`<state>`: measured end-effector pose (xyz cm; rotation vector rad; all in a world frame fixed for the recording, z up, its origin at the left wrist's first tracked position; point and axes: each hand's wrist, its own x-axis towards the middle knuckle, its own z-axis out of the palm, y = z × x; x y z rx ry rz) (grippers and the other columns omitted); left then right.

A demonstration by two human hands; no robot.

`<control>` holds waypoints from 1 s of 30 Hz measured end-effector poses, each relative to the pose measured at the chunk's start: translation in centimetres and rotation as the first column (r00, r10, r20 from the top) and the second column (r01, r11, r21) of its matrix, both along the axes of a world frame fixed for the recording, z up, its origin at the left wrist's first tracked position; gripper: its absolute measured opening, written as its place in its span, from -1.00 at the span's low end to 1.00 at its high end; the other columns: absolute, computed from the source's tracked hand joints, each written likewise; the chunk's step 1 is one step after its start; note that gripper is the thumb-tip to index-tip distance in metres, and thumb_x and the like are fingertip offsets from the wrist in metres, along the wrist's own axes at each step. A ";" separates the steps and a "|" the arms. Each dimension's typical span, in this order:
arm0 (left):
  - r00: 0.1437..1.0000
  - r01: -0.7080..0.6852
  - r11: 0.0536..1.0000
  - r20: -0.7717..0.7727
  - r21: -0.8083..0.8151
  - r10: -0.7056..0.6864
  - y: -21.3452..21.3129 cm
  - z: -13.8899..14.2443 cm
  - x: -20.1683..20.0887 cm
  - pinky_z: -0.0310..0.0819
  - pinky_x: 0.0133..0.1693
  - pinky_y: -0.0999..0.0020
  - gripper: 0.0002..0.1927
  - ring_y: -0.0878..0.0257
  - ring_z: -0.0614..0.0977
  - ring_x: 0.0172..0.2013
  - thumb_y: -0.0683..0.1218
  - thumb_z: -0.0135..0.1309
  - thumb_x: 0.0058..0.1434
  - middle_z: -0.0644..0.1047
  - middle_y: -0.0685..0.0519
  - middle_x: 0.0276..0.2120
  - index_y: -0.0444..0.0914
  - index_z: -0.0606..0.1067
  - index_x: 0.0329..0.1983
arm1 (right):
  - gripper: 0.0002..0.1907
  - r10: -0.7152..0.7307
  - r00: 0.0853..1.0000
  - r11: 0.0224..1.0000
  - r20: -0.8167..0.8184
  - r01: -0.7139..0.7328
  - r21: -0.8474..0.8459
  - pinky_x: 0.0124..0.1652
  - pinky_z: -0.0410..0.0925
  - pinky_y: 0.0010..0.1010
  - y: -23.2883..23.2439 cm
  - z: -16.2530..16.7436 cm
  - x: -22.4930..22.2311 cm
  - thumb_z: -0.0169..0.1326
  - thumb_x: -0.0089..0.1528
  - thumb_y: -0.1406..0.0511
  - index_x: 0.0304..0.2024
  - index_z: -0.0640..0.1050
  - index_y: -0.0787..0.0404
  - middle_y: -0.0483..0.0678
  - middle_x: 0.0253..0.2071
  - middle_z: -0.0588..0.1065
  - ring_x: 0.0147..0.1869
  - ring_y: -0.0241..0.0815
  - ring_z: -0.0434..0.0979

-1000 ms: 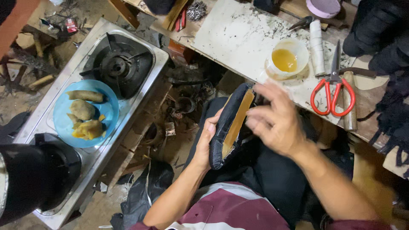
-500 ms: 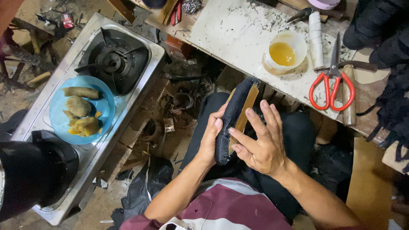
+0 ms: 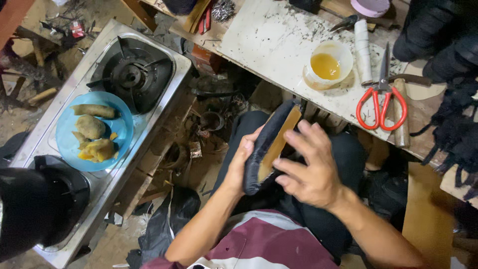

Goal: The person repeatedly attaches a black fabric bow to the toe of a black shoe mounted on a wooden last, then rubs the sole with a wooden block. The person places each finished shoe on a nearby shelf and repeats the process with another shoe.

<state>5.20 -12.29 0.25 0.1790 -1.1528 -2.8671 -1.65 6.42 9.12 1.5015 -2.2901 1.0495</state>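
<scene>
Left hand: the left hand grips the dark shoe from the side, fingers wrapped round its black upper, thumb near the sole edge.
Right hand: the right hand is spread wide, fingers splayed, palm against the shoe's tan sole side; it presses on it rather than closing round it.
Shoe: black upper with a tan sole or insole strip facing up; held tilted over the person's lap, toe end pointing up toward the desk edge, just below it.
Lap: dark trousers under the shoe; a maroon and white striped shirt at the bottom edge of the view.
Desk: white, stained board at the top right.
Bowl: a white bowl of amber glue-like liquid stands on the desk, near the shoe's upper end.
Scissors: red-handled scissors lie right of the bowl, blades pointing away from the person.
Roll: a pale rolled tube lies between bowl and scissors.
Hammer handle: a wooden handle lies just beside the scissors' red loops.
Stove: a steel gas stove stands at the left, well apart from the hands.
Plate: a blue plate with cooked roots and yellow pieces rests on the stove top.
Pot: a black pot sits on the near burner, bottom left.
</scene>
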 end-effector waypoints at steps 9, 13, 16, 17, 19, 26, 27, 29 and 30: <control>0.831 0.379 0.735 0.143 0.562 -0.537 -3.7 1.0 1.4 0.67 -0.40 -0.07 0.23 -0.36 0.67 -0.16 0.67 -0.31 0.07 0.45 -0.48 0.07 -0.49 0.22 0.33 | 0.10 0.004 0.780 0.974 0.626 -0.144 0.174 0.37 0.20 -0.14 8.6 2.5 -3.6 0.47 -0.08 0.31 0.45 0.23 0.21 0.11 0.45 0.32 0.49 0.07 0.31; 0.866 0.452 0.744 -0.042 0.491 -0.499 -3.0 0.8 1.1 0.66 -0.38 0.02 0.23 -0.41 0.65 -0.17 0.68 -0.34 0.17 0.42 -0.50 0.13 -0.47 0.15 0.41 | 0.17 0.028 0.547 0.989 0.837 -0.139 0.058 0.32 0.31 -0.21 11.2 1.8 -2.4 0.48 -0.06 0.32 0.50 0.14 0.18 0.05 0.41 0.42 0.38 -0.06 0.48; 0.880 0.395 0.816 0.081 0.422 -0.468 -2.8 0.7 0.2 0.67 -0.45 0.05 0.17 -0.40 0.67 -0.23 0.66 -0.36 0.08 0.45 -0.43 0.12 -0.35 0.18 0.39 | 0.16 0.129 0.429 0.991 0.894 -0.096 -0.096 0.37 0.24 -0.21 12.0 0.7 -0.8 0.44 0.00 0.38 0.53 0.05 0.22 0.14 0.41 0.37 0.44 -0.04 0.41; 0.887 0.385 0.823 0.079 0.416 -0.455 -2.7 1.0 0.1 0.68 -0.45 0.07 0.23 -0.37 0.69 -0.22 0.70 -0.39 0.01 0.47 -0.43 0.11 -0.34 0.20 0.40 | 0.15 0.163 0.394 0.987 0.905 -0.067 -0.149 0.40 0.21 -0.21 12.0 0.4 -0.2 0.41 0.03 0.40 0.54 0.03 0.23 0.17 0.41 0.36 0.46 -0.04 0.39; 0.876 0.451 0.809 -0.012 0.377 -0.482 -2.7 1.6 -0.5 0.67 -0.41 0.10 0.28 -0.31 0.69 -0.17 0.72 -0.42 0.00 0.47 -0.44 0.13 -0.39 0.22 0.39 | 0.16 0.296 0.208 0.939 0.932 0.112 -0.324 0.36 0.26 -0.23 11.9 -0.1 0.7 0.38 0.02 0.37 0.53 -0.01 0.22 0.20 0.34 0.39 0.39 -0.04 0.42; 0.872 0.480 0.877 0.091 0.038 -0.481 -1.0 2.1 -2.4 0.62 -0.24 0.18 0.02 -0.13 0.67 -0.07 0.51 -0.31 0.25 0.40 -0.29 0.23 -0.43 0.25 0.38 | 0.08 0.580 0.119 0.671 0.806 0.491 -0.555 0.17 0.38 -0.21 10.6 2.8 1.9 0.26 0.03 0.30 0.52 0.02 0.21 0.29 0.16 0.39 0.20 0.05 0.50; 0.890 0.430 0.903 0.181 -0.026 -0.419 -0.3 1.6 -2.5 0.60 -0.22 0.18 -0.03 -0.10 0.68 -0.07 0.47 -0.29 0.26 0.39 -0.25 0.23 -0.42 0.26 0.37 | 0.06 0.577 0.222 0.630 0.786 0.492 -0.601 0.08 0.36 -0.31 10.6 3.9 1.5 0.25 0.05 0.31 0.53 0.04 0.24 0.25 0.23 0.38 0.22 0.01 0.49; 0.842 0.437 0.896 0.389 -0.085 -0.374 1.1 0.4 -2.7 0.57 -0.19 0.18 -0.18 -0.05 0.68 -0.05 0.34 -0.21 0.29 0.45 -0.17 0.27 -0.35 0.29 0.36 | 0.03 0.547 0.419 0.547 0.725 0.476 -0.689 -0.11 0.31 -0.51 10.5 6.9 0.2 0.24 0.08 0.34 0.55 0.08 0.29 0.19 0.38 0.36 0.25 -0.07 0.45; 0.804 0.444 0.889 0.487 -0.110 -0.341 1.7 -0.2 -2.7 0.56 -0.17 0.17 -0.26 -0.02 0.68 -0.04 0.28 -0.18 0.31 0.47 -0.12 0.30 -0.32 0.30 0.36 | -0.01 0.504 0.509 0.519 0.698 0.467 -0.716 0.07 0.33 -0.41 10.3 8.6 -0.6 0.23 0.08 0.35 0.52 0.10 0.30 0.16 0.33 0.36 0.28 -0.05 0.45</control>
